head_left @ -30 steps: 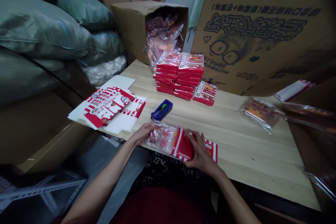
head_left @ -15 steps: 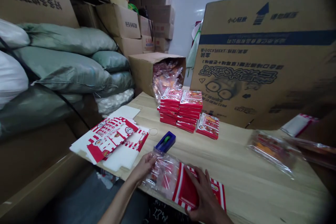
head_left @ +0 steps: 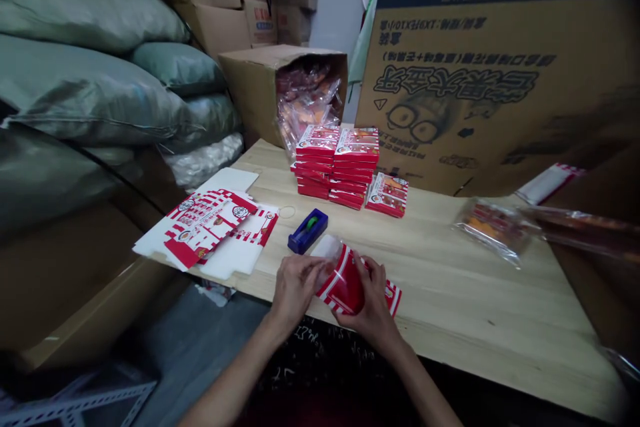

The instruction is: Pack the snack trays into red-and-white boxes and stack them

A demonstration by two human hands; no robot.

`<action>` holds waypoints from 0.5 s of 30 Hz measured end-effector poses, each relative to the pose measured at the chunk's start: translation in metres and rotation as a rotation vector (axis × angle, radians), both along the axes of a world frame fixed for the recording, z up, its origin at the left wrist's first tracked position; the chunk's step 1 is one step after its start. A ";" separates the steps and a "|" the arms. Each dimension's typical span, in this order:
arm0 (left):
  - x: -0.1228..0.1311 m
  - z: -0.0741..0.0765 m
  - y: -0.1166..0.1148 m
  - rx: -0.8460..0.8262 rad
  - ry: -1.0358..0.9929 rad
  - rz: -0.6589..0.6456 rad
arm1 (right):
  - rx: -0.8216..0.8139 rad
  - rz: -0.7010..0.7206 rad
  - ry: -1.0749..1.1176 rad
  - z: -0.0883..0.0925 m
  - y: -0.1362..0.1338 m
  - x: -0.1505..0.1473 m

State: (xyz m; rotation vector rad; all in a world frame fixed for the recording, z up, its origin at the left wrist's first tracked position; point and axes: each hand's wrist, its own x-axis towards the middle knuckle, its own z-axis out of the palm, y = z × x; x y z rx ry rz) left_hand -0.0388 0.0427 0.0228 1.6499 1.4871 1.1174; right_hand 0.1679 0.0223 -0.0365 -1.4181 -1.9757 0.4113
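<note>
Near the table's front edge, my right hand (head_left: 369, 303) is wrapped round a red-and-white printed carton (head_left: 346, 283), thumb below and fingers over the top. The carton lies tilted, and a white flap stands out at its left end. My left hand (head_left: 294, 288) is closed in a pinch at that open end, on a clear plastic packet (head_left: 329, 267) that is mostly inside the carton; the fingertips partly cover it. Just behind the hands lies a blue tape dispenser (head_left: 307, 232) with a green roll.
Flat printed cartons (head_left: 210, 223) lie at the left. Filled cartons (head_left: 337, 163) are stacked at the back, before a cardboard box (head_left: 250, 83) of plastic packets. Another packet (head_left: 493, 227) lies at the right. A large cardboard box (head_left: 480, 80) and green sacks (head_left: 90, 87) border the table.
The plastic packet has gone from lying outside the carton to mostly inside it. My left hand has moved right, up to the carton's end. The view has tilted down.
</note>
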 end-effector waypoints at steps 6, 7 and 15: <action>0.015 0.028 0.004 0.088 0.124 -0.361 | 0.014 -0.165 0.097 0.007 -0.004 0.001; 0.019 0.031 0.004 0.134 0.084 -0.347 | 0.034 -0.220 0.129 0.008 -0.005 0.001; 0.062 0.013 0.005 -0.085 -0.391 -0.361 | 0.064 -0.499 0.647 0.009 -0.020 0.002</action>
